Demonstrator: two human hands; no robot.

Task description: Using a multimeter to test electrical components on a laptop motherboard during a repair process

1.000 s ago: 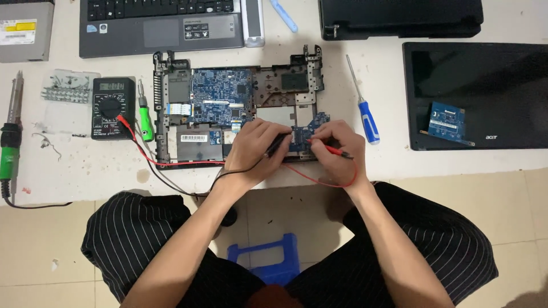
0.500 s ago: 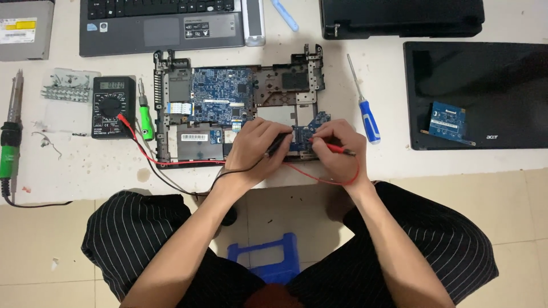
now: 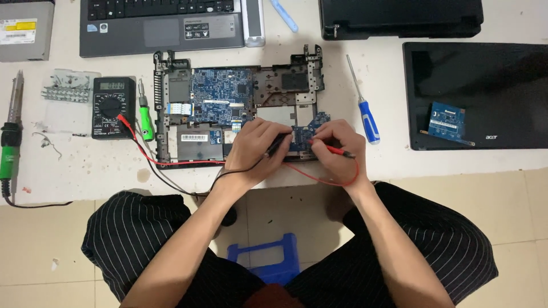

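Our left hand [image 3: 257, 149] grips the black probe [image 3: 276, 146], right hand [image 3: 338, 149] pinches the red probe [image 3: 331, 149]; both tips on the blue circuit board [image 3: 220, 97] by the multimeter [image 3: 113, 107]

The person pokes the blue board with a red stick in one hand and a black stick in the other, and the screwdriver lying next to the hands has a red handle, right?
Not quite. The screwdriver lying beside the right hand has a blue handle, not red, as the head view shows. The rest holds: the right hand holds the red probe, the left hand the black probe, both on the blue board.
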